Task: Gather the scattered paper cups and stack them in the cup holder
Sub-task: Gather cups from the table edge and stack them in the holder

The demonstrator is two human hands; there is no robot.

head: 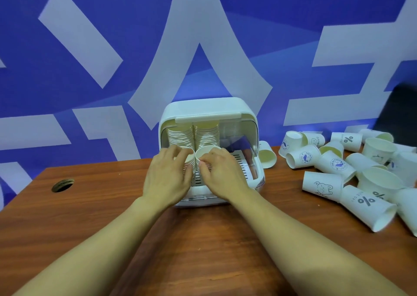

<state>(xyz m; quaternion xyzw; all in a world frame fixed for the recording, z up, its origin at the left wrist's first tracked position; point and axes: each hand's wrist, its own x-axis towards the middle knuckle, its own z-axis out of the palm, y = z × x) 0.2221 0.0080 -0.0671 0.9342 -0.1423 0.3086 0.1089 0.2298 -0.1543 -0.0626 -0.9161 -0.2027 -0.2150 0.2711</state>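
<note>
A white boxy cup holder (207, 108) stands on the wooden table with its clear lid raised. Inside lie two rows of nested paper cups, the left stack (179, 135) and the right stack (206, 134). My left hand (168, 175) curls its fingers round the front cup of the left stack. My right hand (222, 171) pinches the rim of the front cup (204, 152) of the right stack. The holder's right section shows only its slotted floor (242, 163). Several loose paper cups (334, 164) lie scattered to the right.
The wooden table (203, 239) has a round cable hole (62, 184) at the left. One loose cup (266, 154) lies against the holder's right side. A blue and white wall rises just behind. A dark object (399, 108) sits at the far right.
</note>
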